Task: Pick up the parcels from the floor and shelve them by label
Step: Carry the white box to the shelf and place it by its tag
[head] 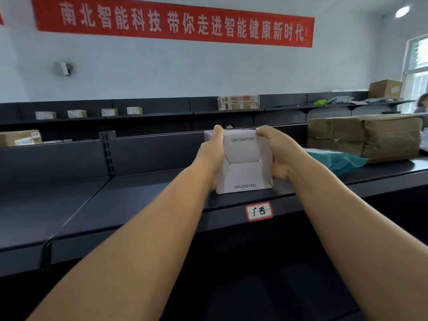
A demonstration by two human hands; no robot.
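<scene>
A small white carton (pixel 243 163), printed 12x12x21cm, rests on the dark top shelf (pixel 143 195), its lower edge near the shelf's front lip. My left hand (pixel 212 154) grips its left side, thumb over the top edge. My right hand (pixel 281 154) grips its right side the same way. Just below the carton, a red-bordered handwritten label (pixel 259 211) is stuck on the shelf's front edge.
A large brown taped parcel (pixel 366 137) and a teal plastic mailer (pixel 335 159) lie on the same shelf to the right. Small boxes (pixel 76 113) line a farther shelf row, with a cardboard box (pixel 19 137) at left. A person (pixel 421 104) is at the far right.
</scene>
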